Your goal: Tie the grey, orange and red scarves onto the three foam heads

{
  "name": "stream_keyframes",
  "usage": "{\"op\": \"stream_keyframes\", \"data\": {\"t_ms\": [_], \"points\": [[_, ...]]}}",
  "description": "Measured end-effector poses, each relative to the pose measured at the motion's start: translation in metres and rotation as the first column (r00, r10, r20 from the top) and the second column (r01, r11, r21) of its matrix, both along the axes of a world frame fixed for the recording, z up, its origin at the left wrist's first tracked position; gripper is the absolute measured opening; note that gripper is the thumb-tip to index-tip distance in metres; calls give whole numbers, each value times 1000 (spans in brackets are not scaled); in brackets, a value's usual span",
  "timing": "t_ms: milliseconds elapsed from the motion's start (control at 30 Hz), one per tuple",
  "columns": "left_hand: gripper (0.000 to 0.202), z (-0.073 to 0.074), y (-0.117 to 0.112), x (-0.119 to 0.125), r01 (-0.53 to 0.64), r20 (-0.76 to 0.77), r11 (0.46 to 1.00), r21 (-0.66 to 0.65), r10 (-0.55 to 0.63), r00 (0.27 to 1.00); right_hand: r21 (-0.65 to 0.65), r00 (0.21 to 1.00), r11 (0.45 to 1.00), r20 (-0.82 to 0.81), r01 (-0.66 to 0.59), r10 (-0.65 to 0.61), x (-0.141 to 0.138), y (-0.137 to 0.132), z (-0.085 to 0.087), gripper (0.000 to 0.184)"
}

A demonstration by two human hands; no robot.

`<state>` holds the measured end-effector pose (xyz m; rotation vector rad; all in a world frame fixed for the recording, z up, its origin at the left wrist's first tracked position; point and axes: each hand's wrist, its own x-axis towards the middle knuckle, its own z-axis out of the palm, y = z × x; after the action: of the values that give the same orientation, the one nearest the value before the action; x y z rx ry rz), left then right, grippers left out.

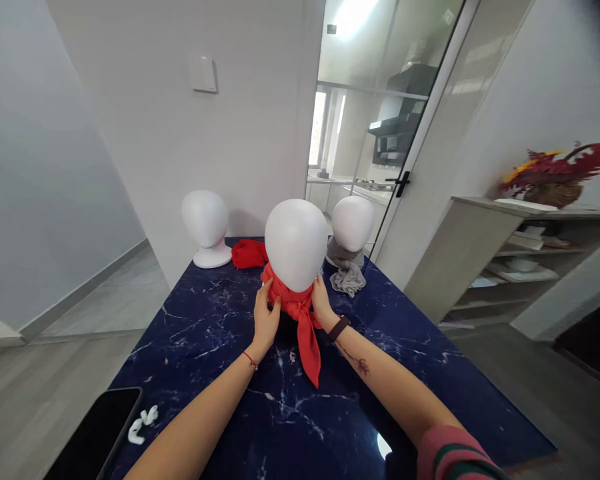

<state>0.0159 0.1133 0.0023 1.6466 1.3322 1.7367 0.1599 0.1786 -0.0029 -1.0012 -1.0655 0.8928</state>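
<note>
Both hands, left (266,319) and right (322,301), fingers pinching red scarf (300,313) knotted at foam head (295,245) neck between them; head looks light, uneven tug could tip it on bench (220,333)

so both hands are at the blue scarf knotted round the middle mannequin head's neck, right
Not quite: the scarf is red, not blue, as the head view shows. The left hand and right hand are both at it, round the neck of the middle mannequin head.
</note>
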Motion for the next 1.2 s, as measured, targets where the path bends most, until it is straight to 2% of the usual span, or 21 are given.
{"op": "stream_keyframes", "data": {"t_ms": [67, 167, 333, 400, 500, 533, 567, 633, 700, 800, 1000, 1100, 1200], "points": [[43, -9, 4, -16, -18, -7, 1000, -24, 18, 1000, -22, 999, 1000, 28, -21, 22, -15, 0, -13, 43], [45, -20, 10, -27, -36, 15, 999, -31, 37, 999, -24, 996, 998, 75, -50, 52, -22, -5, -25, 46], [51, -26, 14, -28, -105, 27, 993, -48, 106, 994, -21, 965, 997, 250, -75, 78, -12, -11, -24, 45], [51, -22, 9, -27, -167, -6, 985, -41, 167, 986, -1, 956, 1000, 293, 2, -1, -7, -16, -20, 44], [40, -11, -4, -25, -382, -50, 924, 16, 383, 923, 187, 885, 970, 410, 153, -219, -3, -33, -12, 32], [32, -7, -9, -24, -425, -85, 904, 43, 427, 900, 273, 840, 952, 476, 140, -261, -2, -41, -10, 25], [23, -4, -15, -21, -427, -144, 902, 66, 432, 890, 343, 789, 936, 553, 77, -268, -2, -48, -7, 19], [8, 1, -25, -15, -337, -321, 939, 70, 341, 884, 387, 675, 914, 707, -121, -210, -4, -60, -4, 19], [9, 2, -32, -7, -241, -489, 970, 19, 219, 844, 358, 561, 900, 811, -249, -167, -7, -68, -3, 25], [10, 1, -36, 0, -232, -612, 972, -32, 165, 773, 327, 462, 906, 869, -270, -176, -9, -70, -4, 29], [10, -4, -35, 2, -324, -695, 944, -58, 195, 692, 299, 326, 930, 919, -213, -221, -10, -70, -2, 26], [13, -8, -34, 2, -309, -650, 944, -114, 165, 742, 295, 263, 935, 935, -199, -239, -12, -73, 0, 21], [8, -11, -31, 1, -254, -483, 955, -155, 151, 862, 301, 225, 939, 939, -168, -261, -14, -74, 0, 16]]}}
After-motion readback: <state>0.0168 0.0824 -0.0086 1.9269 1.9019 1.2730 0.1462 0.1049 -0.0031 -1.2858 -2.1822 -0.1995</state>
